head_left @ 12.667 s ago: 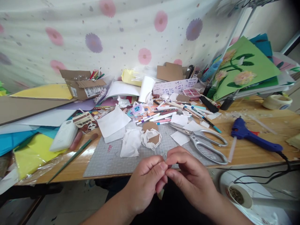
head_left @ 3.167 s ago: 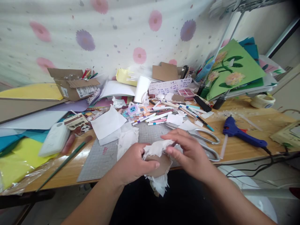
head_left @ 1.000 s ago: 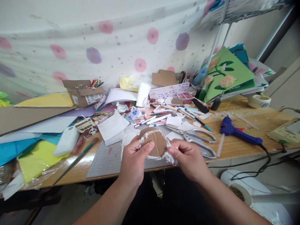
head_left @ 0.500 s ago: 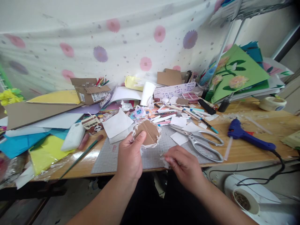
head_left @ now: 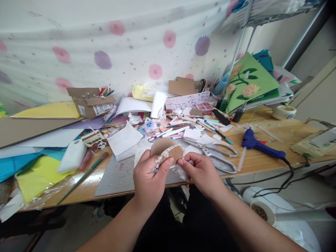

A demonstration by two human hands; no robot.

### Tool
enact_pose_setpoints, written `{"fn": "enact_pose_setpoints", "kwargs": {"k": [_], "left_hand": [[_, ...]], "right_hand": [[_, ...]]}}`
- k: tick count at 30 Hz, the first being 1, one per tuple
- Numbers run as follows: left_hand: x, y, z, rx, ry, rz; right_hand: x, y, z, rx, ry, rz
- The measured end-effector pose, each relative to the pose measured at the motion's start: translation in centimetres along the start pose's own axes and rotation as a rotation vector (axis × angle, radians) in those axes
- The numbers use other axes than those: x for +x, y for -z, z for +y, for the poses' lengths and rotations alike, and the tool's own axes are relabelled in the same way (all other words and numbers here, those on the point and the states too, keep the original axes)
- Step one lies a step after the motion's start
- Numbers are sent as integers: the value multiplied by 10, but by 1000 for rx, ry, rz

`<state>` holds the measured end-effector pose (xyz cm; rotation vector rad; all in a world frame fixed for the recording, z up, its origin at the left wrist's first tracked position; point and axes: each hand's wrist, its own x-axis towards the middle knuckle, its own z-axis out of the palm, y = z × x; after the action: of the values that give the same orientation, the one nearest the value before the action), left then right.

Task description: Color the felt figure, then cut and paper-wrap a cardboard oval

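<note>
My left hand [head_left: 149, 178] grips a round piece of brown cardboard [head_left: 176, 152] with a ragged white paper edge, thumb across its face. The cardboard is tilted, and a smooth brown part [head_left: 160, 145] shows behind its white rim. At the right side of the rim, my right hand [head_left: 203, 173] pinches the edge between thumb and fingers. A crumpled whitish scrap [head_left: 181, 173] hangs below, by the right fingers; whether it is attached to the disc I cannot tell. Beneath both hands lies a grey cutting mat [head_left: 115, 178].
Silver scissors [head_left: 217, 154] lie just beyond my right hand, a blue glue gun [head_left: 258, 145] further right. Pens [head_left: 178, 131] and paper sheets [head_left: 124, 140] crowd the back. A green brush [head_left: 84, 176] lies left, near a cardboard box [head_left: 90, 105]. Cables [head_left: 286, 180] hang at the right edge.
My right hand has moved up to the cardboard's edge. The disc has turned from facing me to a tilted position. The view has shifted to the right.
</note>
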<state>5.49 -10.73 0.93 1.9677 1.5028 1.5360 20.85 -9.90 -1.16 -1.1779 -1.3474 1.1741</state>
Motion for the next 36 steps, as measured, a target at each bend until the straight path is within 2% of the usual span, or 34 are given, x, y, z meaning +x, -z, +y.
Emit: {"fn": "enact_pose_setpoints", "kwargs": {"k": [4, 6, 10, 13, 16, 17, 19, 20, 23, 25, 30, 33, 36], "left_hand": [[0, -8, -2, -103, 91, -16], [2, -14, -2, -319, 241, -9], [6, -25, 8, -883, 660, -39], [12, -27, 14, -997, 781, -55], [25, -21, 8, -964, 807, -17], [31, -17, 4, -942, 802, 53], [43, -8, -6, -905, 714, 231], [49, -4, -11, -873, 651, 221], [60, 1, -20, -754, 609, -14], [65, -1, -23, -705, 600, -126], [85, -22, -37, -666, 582, -317], [94, -36, -54, -696, 603, -366], [95, -46, -70, -715, 630, -351]], "right_hand": [[-2, 4, 2, 37, -12, -36], [-4, 5, 4, 61, -5, -50], [-5, 8, 4, 123, 85, -97], [-5, 11, 2, 155, 151, -117], [-8, 12, 1, 148, 157, -191], [-10, 12, 1, 137, 153, -238], [-11, 12, 5, 126, 119, -304], [-11, 13, 7, 137, 89, -303], [-1, 19, 14, 218, 31, -169], [10, 26, 16, 178, 93, -112], [35, 32, 25, -422, 394, -28], [41, 17, 35, -588, 441, -67], [37, -1, 42, -717, 477, -152]]}}
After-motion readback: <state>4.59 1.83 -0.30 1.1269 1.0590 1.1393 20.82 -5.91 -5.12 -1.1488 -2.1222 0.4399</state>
